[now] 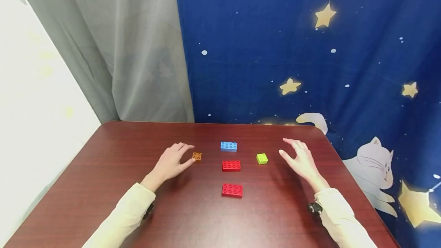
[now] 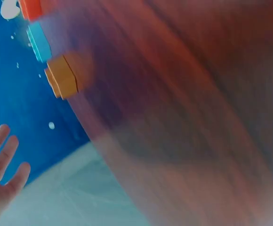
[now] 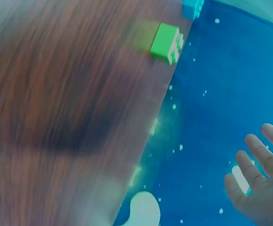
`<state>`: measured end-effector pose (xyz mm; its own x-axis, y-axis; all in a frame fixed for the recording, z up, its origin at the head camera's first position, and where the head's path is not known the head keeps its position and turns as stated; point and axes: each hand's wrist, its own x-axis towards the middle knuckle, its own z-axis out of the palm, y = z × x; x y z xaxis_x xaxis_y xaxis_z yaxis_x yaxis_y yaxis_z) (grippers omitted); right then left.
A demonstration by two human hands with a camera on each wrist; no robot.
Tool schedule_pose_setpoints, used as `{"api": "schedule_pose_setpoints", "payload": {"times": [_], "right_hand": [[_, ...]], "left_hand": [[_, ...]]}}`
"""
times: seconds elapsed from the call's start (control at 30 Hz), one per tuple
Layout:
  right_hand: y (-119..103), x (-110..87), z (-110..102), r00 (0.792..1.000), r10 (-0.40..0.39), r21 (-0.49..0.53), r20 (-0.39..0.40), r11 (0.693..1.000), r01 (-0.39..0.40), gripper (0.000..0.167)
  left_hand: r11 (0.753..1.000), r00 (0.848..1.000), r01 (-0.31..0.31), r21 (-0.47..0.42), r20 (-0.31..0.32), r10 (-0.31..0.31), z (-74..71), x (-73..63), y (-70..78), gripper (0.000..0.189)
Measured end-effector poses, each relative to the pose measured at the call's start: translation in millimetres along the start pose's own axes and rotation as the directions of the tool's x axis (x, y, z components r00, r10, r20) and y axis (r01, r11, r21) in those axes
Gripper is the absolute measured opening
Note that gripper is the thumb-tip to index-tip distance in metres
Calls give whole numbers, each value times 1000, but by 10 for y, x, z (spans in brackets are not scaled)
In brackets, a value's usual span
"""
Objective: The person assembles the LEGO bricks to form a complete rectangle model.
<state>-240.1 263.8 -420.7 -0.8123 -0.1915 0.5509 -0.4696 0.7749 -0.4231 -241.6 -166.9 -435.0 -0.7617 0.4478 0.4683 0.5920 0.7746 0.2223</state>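
Observation:
My left hand (image 1: 171,162) hovers over the table with thumb and fingers spread, just left of an orange toy brick (image 1: 197,156). The left wrist view has that orange brick (image 2: 62,76) apart from the fingers. On the other side, my right hand (image 1: 301,160) is held up with fingers spread, to the right of a lime green brick (image 1: 262,159). The same green brick (image 3: 166,43) appears in the right wrist view, away from the hand. Between the hands stand a blue brick (image 1: 229,147), a red brick (image 1: 231,166) behind and another red brick (image 1: 232,190) nearer me.
The bricks stand studs up on a dark reddish wooden table (image 1: 193,221). Behind its far edge hang a grey curtain (image 1: 148,49) and a blue curtain (image 1: 248,49) printed with stars and a cat. A white surface (image 1: 38,98) lies along the left.

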Motion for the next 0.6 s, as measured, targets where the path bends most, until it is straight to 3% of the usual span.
{"api": "schedule_pose_setpoints", "payload": {"times": [0.13,0.27,0.43,0.6], "right_hand": [[-46,-4,69,1000,11,109,-29,994,-8,36],[-79,-49,155,998,58,191,5,980,-57,32],[-118,-112,280,995,63,276,73,958,-81,30],[-229,-167,386,992,29,330,119,941,-67,28]], "left_hand": [[997,999,7,-73,49,-3,34,-24,111,36],[994,993,12,-111,122,2,81,-70,207,35],[984,969,14,-176,244,29,139,-112,346,35],[979,950,-11,-205,302,74,200,-133,480,34]]}}
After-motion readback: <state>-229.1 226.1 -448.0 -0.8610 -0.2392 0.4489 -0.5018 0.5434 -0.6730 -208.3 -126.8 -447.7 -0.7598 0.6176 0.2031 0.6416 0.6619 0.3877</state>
